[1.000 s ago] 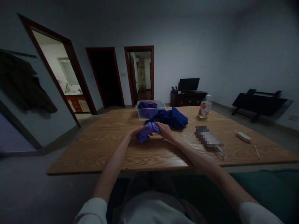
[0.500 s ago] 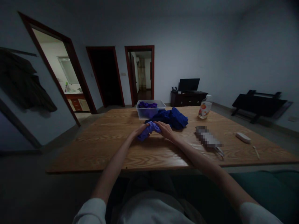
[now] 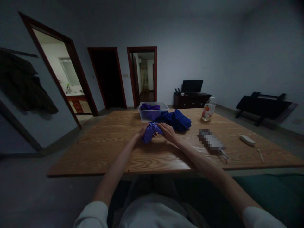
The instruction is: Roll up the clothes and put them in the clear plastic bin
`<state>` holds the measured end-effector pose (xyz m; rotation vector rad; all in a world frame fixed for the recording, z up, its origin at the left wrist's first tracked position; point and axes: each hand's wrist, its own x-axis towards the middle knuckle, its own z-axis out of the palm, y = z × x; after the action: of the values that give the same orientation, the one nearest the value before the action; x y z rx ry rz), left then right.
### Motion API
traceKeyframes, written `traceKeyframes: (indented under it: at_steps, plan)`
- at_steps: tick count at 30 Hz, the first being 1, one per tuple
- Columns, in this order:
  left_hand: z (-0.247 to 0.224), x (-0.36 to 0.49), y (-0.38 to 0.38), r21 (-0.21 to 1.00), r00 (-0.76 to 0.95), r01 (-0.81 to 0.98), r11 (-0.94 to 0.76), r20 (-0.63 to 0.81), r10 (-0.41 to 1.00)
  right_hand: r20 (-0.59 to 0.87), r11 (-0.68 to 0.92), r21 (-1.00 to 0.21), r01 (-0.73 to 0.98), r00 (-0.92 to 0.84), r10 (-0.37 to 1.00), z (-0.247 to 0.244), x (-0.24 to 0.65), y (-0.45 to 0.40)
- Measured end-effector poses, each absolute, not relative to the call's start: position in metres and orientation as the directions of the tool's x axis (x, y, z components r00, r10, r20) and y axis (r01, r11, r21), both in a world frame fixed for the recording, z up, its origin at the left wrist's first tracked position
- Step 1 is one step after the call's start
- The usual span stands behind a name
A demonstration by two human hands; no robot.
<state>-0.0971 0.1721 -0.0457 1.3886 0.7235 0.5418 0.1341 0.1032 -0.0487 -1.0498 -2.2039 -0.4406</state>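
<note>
A light purple cloth (image 3: 149, 133), crumpled and bunched, is held between both hands just above the table. My left hand (image 3: 142, 131) grips its left side, and my right hand (image 3: 168, 131) has its fingers closed on the right end. Parts of the fingers are hidden by the folds. Right behind the hands lies a heap of dark blue cloth (image 3: 179, 121). It rests against a clear plastic box (image 3: 142, 116), in which a dark purple cloth (image 3: 150, 107) is lying.
The wooden table (image 3: 99, 139) spans the front. On its right side are a pump bottle (image 3: 208, 110) with a fruit label, a blurred-out object with a strap (image 3: 212, 141), a white oblong case (image 3: 247, 140) and a thin pale stick (image 3: 260, 155).
The light purple cloth has been bunched up a little differently between my hands, its lower part hanging slightly more to the right. My arms have hardly moved.
</note>
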Motion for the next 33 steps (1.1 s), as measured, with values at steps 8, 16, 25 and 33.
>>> traceKeyframes:
  at_steps: [8, 16, 25, 33]
  plan:
    - [-0.031, -0.124, 0.157, 0.916, 0.817, 0.066, 0.396, -0.278, 0.506, 0.702, 0.667, 0.045, 0.744, -0.498, 0.508, -0.046, 0.125, 0.094]
    - [-0.034, -0.11, 0.159, 0.882, 0.832, -0.003, 0.472, -0.26, 0.491, 0.713, 0.647, 0.02, 0.762, -0.465, 0.525, -0.045, 0.135, 0.101]
    - [-0.036, -0.103, 0.163, 0.978, 0.731, 0.057, 0.202, -0.179, 0.659, 0.704, 0.657, -0.124, 0.743, -0.401, 0.586, -0.035, 0.132, 0.093]
    - [-0.039, -0.1, 0.169, 0.978, 0.522, 0.158, -0.137, 0.035, 0.852, 0.615, 0.687, -0.566, 0.455, -0.322, 0.72, -0.025, 0.131, 0.099]
